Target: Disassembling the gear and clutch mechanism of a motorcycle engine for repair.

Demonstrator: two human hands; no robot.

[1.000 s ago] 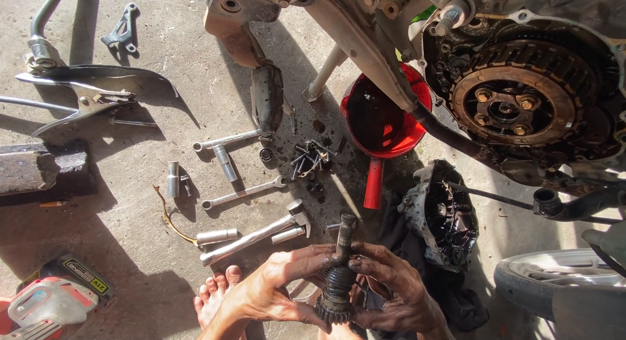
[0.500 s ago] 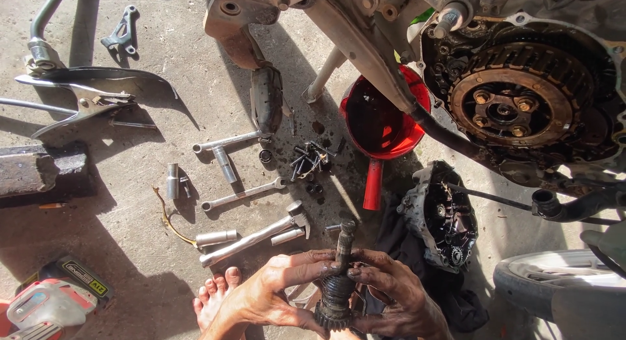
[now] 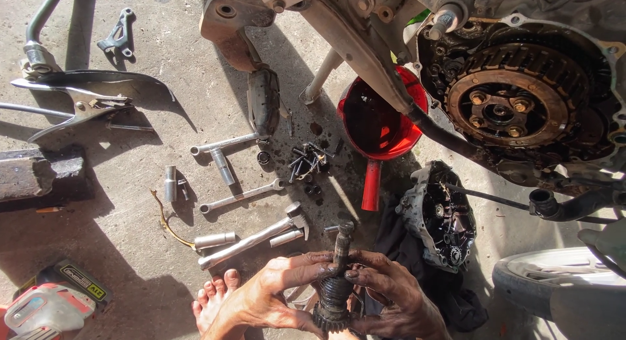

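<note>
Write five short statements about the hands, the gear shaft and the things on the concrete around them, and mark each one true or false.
1. Both hands hold the greasy gear shaft upright. True: the left hand and right hand grip it from either side.
2. The red funnel lies beside the power tool. False: it sits under the engine, by the exposed clutch; the power tool is at the lower left.
3. A bare foot shows beside the left hand. True.
4. The engine cover is bolted over the clutch. False: it lies on the ground on a dark cloth.
5. The ratchet wrench is in the right hand. False: it lies on the concrete.
</note>
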